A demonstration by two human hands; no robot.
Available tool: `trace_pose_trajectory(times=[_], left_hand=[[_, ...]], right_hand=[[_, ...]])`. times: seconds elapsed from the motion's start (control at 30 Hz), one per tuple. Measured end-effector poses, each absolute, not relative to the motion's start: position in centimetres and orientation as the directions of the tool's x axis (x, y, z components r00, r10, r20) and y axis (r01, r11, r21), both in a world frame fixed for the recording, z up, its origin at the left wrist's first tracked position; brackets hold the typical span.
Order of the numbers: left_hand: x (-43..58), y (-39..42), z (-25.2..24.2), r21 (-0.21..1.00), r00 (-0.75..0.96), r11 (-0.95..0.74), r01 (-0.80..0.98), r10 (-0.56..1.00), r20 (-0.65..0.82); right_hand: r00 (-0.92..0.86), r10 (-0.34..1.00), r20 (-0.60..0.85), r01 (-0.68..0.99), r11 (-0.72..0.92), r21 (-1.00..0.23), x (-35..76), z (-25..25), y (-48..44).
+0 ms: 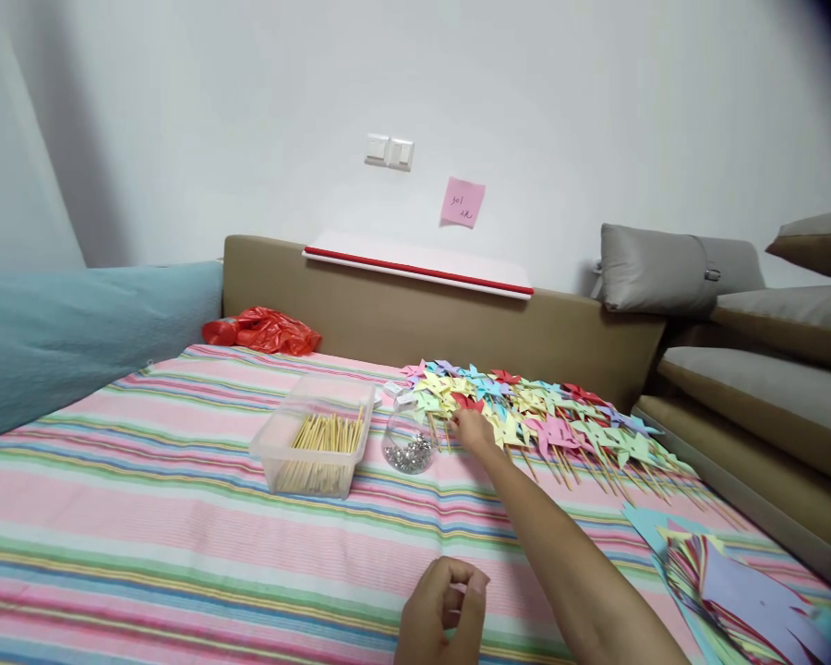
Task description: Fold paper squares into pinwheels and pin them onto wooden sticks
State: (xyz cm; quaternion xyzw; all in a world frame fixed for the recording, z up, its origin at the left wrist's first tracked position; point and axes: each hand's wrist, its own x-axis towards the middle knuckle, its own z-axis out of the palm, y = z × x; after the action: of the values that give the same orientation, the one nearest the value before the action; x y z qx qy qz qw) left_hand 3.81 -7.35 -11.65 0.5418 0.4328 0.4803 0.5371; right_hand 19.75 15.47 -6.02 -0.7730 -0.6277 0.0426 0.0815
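Observation:
My right hand (472,431) reaches out to the near left edge of a spread of colourful paper pinwheels (554,434) on sticks. Its fingers are closed beside a red pinwheel (468,403); what they hold, if anything, is too small to tell. Just left of it stands a clear round container (408,443) with small silvery pieces inside. My left hand (443,610) is curled low in the middle above the striped cloth, thumb and fingertips together, with nothing visible in it. Further left, a clear plastic box (311,453) holds many thin wooden sticks (325,434).
Cut sheets of coloured paper (740,591) are stacked at the lower right. A red plastic bag (263,331) lies at the back left. Grey and brown cushions (768,397) are piled on the right. A brown headboard (415,319) stands behind the striped cloth (180,517).

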Motion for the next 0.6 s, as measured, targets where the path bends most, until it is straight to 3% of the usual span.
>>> trace_pose_trajectory(times=[0.33, 0.43, 0.6], left_hand=[[3.5, -7.1, -10.8, 0.995, 0.18, -0.091, -0.032, 0.979, 0.095], [3.2, -7.2, -9.4, 0.996, 0.199, -0.083, -0.034, 0.976, 0.088], [2.8, -8.0, -6.9, 0.983, 0.311, -0.166, 0.082, 0.941, 0.133]], right_hand=[[0.146, 0.972, 0.185, 0.98, -0.116, -0.164, 19.9, -6.5, 15.0], [0.157, 0.952, 0.263, 0.981, -0.119, -0.154, 23.8, -6.0, 10.3], [0.317, 0.87, 0.379, 0.947, -0.271, -0.17, 35.8, -5.8, -4.3]])
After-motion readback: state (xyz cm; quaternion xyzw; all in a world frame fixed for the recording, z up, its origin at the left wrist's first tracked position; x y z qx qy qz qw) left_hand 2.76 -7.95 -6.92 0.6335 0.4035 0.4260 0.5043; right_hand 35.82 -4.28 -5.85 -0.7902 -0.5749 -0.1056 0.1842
